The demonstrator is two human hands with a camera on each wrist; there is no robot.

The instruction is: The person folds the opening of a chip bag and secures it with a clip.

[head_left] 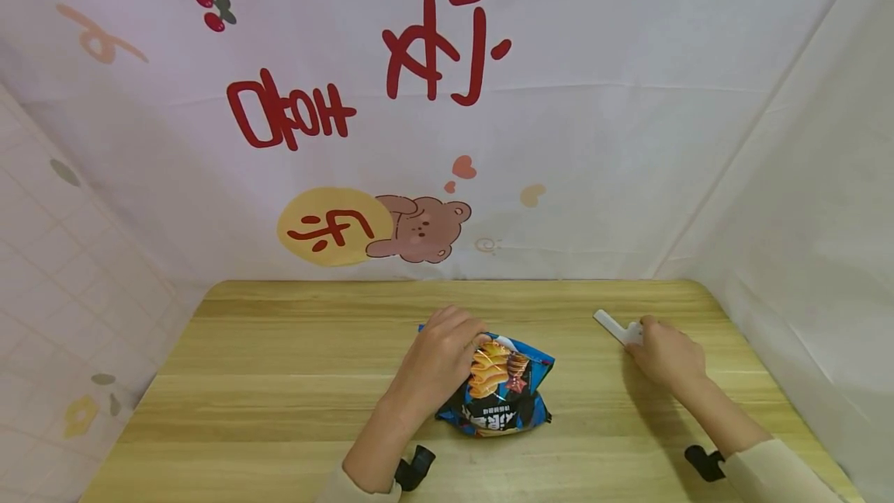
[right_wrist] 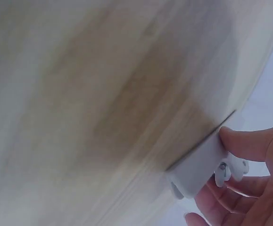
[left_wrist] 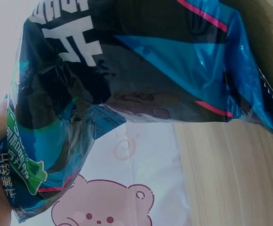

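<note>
A blue and black snack bag (head_left: 508, 388) with pictures of chips stands on the table in the head view, its printing upside down. My left hand (head_left: 447, 348) grips the bag's upper left edge. In the left wrist view the shiny bag fills the upper part, and only a little of the hand shows at the left edge. To the right, my right hand (head_left: 667, 352) holds a white plastic bag clip (head_left: 615, 327), long and narrow with a small lever part. The right wrist view shows the thumb and fingers pinching the clip (right_wrist: 200, 165) close to the tabletop.
The wooden table (head_left: 279, 379) reaches back to a white cloth backdrop (head_left: 594, 138) with red lettering and a printed bear. More cloth hangs along both sides. Black straps or mounts (head_left: 415, 468) sit at both wrists.
</note>
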